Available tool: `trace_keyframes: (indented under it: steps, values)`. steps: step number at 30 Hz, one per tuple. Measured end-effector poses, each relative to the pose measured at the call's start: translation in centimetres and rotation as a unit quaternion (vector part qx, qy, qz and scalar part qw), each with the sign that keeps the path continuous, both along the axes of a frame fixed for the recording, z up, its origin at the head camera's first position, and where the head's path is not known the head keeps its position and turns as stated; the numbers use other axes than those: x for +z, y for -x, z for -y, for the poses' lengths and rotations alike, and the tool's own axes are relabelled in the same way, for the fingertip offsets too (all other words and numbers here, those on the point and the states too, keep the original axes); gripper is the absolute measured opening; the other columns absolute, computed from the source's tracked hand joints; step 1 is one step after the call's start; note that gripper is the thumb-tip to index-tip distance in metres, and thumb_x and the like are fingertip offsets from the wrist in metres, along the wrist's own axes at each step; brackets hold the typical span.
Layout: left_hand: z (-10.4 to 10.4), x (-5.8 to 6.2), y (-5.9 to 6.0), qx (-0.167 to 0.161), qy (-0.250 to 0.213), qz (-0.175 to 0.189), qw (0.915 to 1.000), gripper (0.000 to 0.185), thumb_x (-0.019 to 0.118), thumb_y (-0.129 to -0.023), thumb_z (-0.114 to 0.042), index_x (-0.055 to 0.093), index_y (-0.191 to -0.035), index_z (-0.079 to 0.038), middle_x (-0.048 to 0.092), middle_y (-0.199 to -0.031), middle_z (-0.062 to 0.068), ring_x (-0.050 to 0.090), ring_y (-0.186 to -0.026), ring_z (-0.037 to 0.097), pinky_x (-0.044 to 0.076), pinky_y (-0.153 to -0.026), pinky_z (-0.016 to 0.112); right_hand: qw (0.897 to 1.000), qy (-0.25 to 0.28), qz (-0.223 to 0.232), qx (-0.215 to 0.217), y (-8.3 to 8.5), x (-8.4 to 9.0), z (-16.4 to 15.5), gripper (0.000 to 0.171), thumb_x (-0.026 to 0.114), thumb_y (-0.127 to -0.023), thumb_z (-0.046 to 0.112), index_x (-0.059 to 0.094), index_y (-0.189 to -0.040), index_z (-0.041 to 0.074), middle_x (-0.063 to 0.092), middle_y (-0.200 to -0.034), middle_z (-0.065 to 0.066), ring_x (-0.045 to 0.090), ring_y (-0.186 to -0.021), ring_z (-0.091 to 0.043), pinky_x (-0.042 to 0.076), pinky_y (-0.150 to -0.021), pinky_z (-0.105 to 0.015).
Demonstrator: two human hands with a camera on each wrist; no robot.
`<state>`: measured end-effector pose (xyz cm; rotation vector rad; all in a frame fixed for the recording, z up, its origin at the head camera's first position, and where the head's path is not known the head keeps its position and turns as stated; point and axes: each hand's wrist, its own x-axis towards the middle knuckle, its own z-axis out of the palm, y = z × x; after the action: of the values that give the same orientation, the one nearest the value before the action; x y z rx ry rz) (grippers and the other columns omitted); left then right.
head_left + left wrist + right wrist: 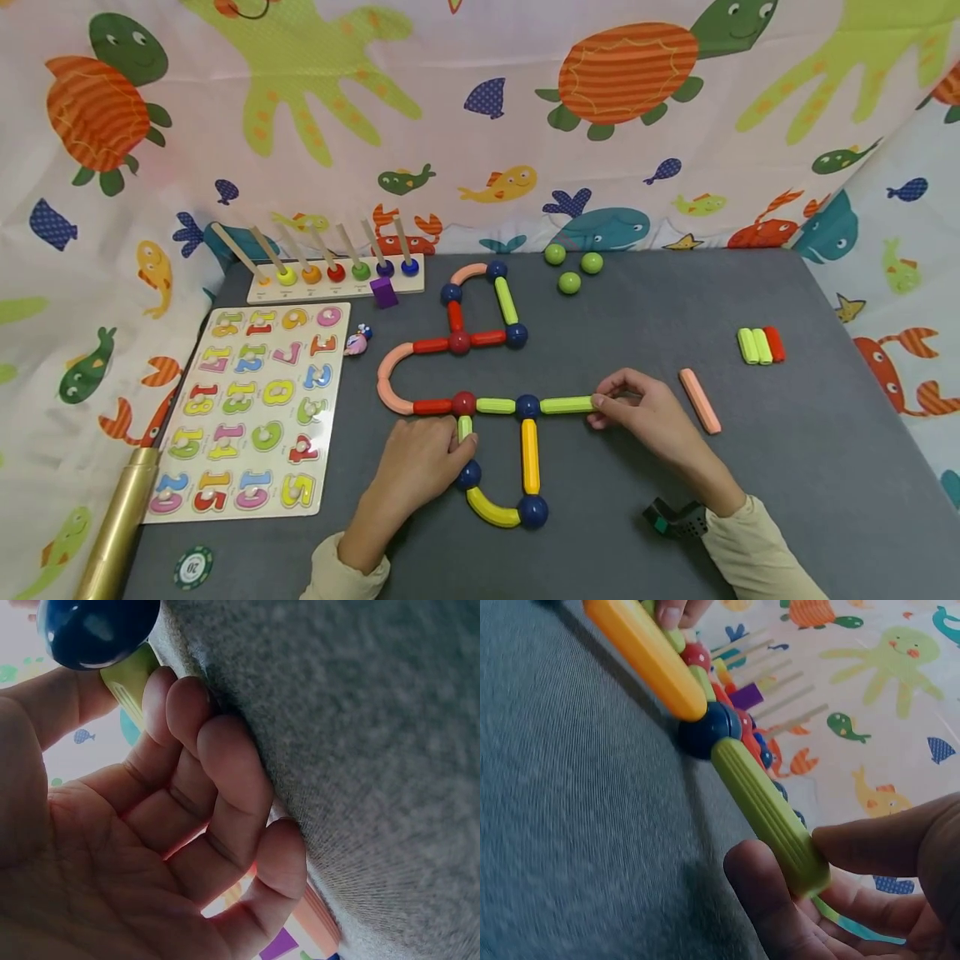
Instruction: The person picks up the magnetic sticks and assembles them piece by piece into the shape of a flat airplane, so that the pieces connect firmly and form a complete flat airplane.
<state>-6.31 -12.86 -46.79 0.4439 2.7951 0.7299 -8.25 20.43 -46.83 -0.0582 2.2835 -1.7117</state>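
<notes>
Right hand [648, 412] pinching outer end of ribbed green rod [566, 405] between thumb and fingertips [761, 889]; rod lying flat on grey felt-like table mat [825, 467], inner end touching dark blue ball [527, 406]. From that ball, smooth yellow rod [529, 456] running toward the person down to another blue ball [532, 510]. Left hand [420, 467] curled round short green rod [465, 427], just below red ball [463, 403], fingers [225, 765] pressed on the mat, blue ball [468, 475] right at the fingertips. Curved yellow piece [491, 508] joining the two lower blue balls. Whole chain glossy plastic: round balls, straight ribbed sticks, curved pink arc [390, 383] at left end, second loop of red, green and pink sticks farther back. Loose pink rod [699, 400] just right of right hand, not touching. Three green balls [572, 268] near far edge; two green and one red stick [760, 345] bunched well to the right. Wooden number puzzle board [251, 408] left of chain, wooden peg-and-ring stacker [333, 271] behind it with purple block [383, 292] beside. Brass-coloured tube [120, 521] and poker chip [193, 567] at near left corner. Sea-animal print cloth [480, 108] behind.
</notes>
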Motion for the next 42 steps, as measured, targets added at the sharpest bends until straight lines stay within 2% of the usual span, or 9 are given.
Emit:
trace_keyframes:
  steps: [9, 21, 23, 26, 28, 30, 35, 39, 42]
  values:
    - [0.1, -0.1, 0.1, 0.008, -0.012, 0.006, 0.9999, 0.048, 0.074, -0.101, -0.030, 0.049, -0.063, -0.017, 0.040, -0.055, -0.005, 0.040, -0.051, 0.015, 0.030, -0.060, 0.036, 0.992, -0.045, -0.060, 0.105, 0.5, -0.1, -1.0, 0.021, 0.068, -0.106, 0.006, 0.066, -0.124, -0.005, 0.075, -0.095, -0.011, 0.073, -0.083, -0.024, 0.061, -0.075, -0.036]
    - [-0.3, 0.0, 0.3, 0.006, -0.002, 0.015, 0.9999, 0.047, 0.073, -0.103, -0.032, 0.051, -0.064, -0.017, 0.042, -0.056, -0.004, 0.041, -0.053, 0.015, 0.029, -0.062, 0.035, 0.987, -0.104, -0.103, 0.073, 1.4, 0.3, -1.9, 0.016, 0.066, -0.108, 0.014, 0.072, -0.117, 0.003, 0.073, -0.092, -0.008, 0.068, -0.078, -0.024, 0.056, -0.068, -0.032]
    - [-0.3, 0.1, 0.3, 0.004, -0.005, 0.010, 0.9999, 0.047, 0.073, -0.102, -0.031, 0.050, -0.063, -0.017, 0.042, -0.056, -0.005, 0.041, -0.052, 0.015, 0.029, -0.061, 0.035, 0.971, -0.168, -0.160, 0.049, 1.2, 0.8, -2.7, 0.012, 0.068, -0.107, 0.015, 0.075, -0.112, 0.006, 0.071, -0.089, -0.005, 0.065, -0.075, -0.022, 0.053, -0.065, -0.032]
    - [-0.2, 0.1, 0.2, 0.005, -0.009, 0.005, 0.9999, 0.048, 0.073, -0.102, -0.031, 0.050, -0.062, -0.018, 0.041, -0.055, -0.006, 0.040, -0.052, 0.014, 0.030, -0.061, 0.036, 0.921, -0.312, -0.233, -0.023, 1.0, 1.5, -4.2, 0.012, 0.073, -0.103, 0.015, 0.074, -0.105, 0.003, 0.065, -0.084, -0.007, 0.059, -0.069, -0.023, 0.050, -0.061, -0.039]
    - [-0.1, 0.2, 0.2, 0.007, -0.012, 0.004, 0.9999, 0.048, 0.073, -0.102, -0.031, 0.049, -0.062, -0.018, 0.040, -0.055, -0.006, 0.040, -0.052, 0.014, 0.031, -0.062, 0.037, 0.887, -0.394, -0.233, -0.059, 0.9, 1.6, -5.4, 0.018, 0.075, -0.100, 0.015, 0.070, -0.102, -0.002, 0.061, -0.084, -0.012, 0.057, -0.068, -0.027, 0.049, -0.058, -0.046]
    - [0.0, 0.3, 0.2, 0.008, -0.011, 0.005, 0.9999, 0.048, 0.073, -0.102, -0.031, 0.049, -0.061, -0.019, 0.040, -0.055, -0.007, 0.040, -0.052, 0.013, 0.031, -0.063, 0.037, 0.874, -0.442, -0.192, -0.058, 0.9, 1.6, -6.3, 0.025, 0.075, -0.099, 0.016, 0.063, -0.102, -0.006, 0.057, -0.084, -0.019, 0.057, -0.068, -0.033, 0.049, -0.057, -0.054]
    - [0.1, 0.2, 0.2, 0.008, -0.009, 0.003, 0.9999, 0.048, 0.073, -0.102, -0.030, 0.050, -0.062, -0.018, 0.041, -0.055, -0.006, 0.041, -0.052, 0.014, 0.031, -0.062, 0.037, 0.889, -0.437, -0.138, -0.007, 1.9, 1.0, -6.9, 0.019, 0.066, -0.104, 0.012, 0.061, -0.105, -0.007, 0.058, -0.084, -0.018, 0.059, -0.071, -0.035, 0.051, -0.064, -0.058]
    - [0.2, 0.0, 0.1, 0.009, 0.001, 0.001, 1.0000, 0.047, 0.072, -0.102, -0.030, 0.050, -0.063, -0.017, 0.041, -0.055, -0.005, 0.040, -0.052, 0.014, 0.031, -0.062, 0.036, 0.919, -0.356, -0.169, -0.002, 4.0, 1.4, -5.3, 0.027, 0.060, -0.108, 0.013, 0.066, -0.126, -0.007, 0.066, -0.085, -0.010, 0.062, -0.075, -0.028, 0.052, -0.073, -0.053]
    - [0.2, -0.3, 0.1, 0.006, 0.002, 0.002, 1.0000, 0.046, 0.072, -0.103, -0.031, 0.050, -0.064, -0.017, 0.042, -0.056, -0.005, 0.040, -0.053, 0.014, 0.031, -0.063, 0.036, 0.955, -0.256, -0.148, -0.010, 5.7, 2.1, -3.9, 0.036, 0.059, -0.110, 0.016, 0.062, -0.138, -0.006, 0.072, -0.091, -0.012, 0.065, -0.077, -0.024, 0.053, -0.074, -0.044]
